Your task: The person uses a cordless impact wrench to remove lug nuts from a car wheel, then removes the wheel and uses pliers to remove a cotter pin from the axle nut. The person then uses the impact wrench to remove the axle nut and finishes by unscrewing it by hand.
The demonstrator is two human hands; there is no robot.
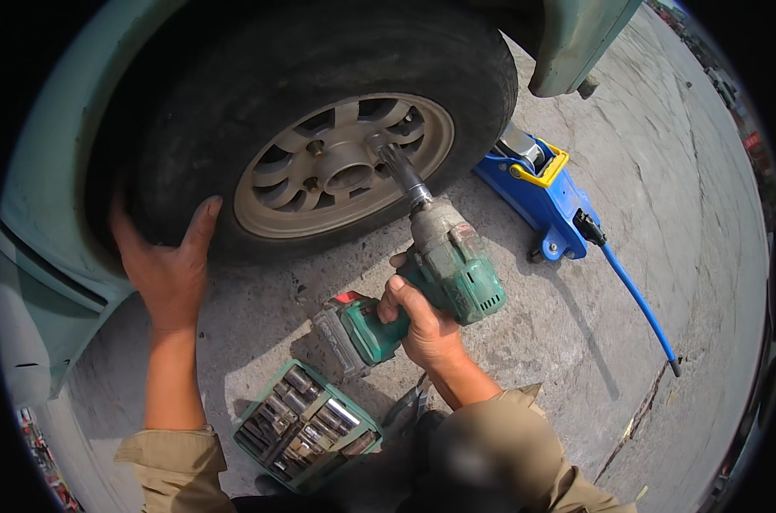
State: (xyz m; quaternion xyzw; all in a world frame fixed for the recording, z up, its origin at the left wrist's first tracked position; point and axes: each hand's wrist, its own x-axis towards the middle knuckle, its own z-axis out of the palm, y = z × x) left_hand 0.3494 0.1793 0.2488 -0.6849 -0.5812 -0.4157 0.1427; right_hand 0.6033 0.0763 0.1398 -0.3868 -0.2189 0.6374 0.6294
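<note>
My right hand (422, 321) is closed round the grip of a green cordless impact wrench (456, 265). A long chrome socket (403, 173) on its nose reaches to the wheel rim (345, 167), over a lug position right of the hub; whether it sits on a nut cannot be made out. My left hand (170, 265) lies against the left side of the black tyre (182, 145), thumb spread away from the fingers, with nothing held. Its fingertips partly vanish in the shadow between tyre and fender. Other lug positions show around the hub.
Right of the wheel stands a blue floor jack (542, 192) with a yellow part and a long blue handle (640, 303). Below my hands lies an open green case of sockets (306, 427). The pale green car body (50, 162) surrounds the tyre. A crack runs through the concrete (644, 410).
</note>
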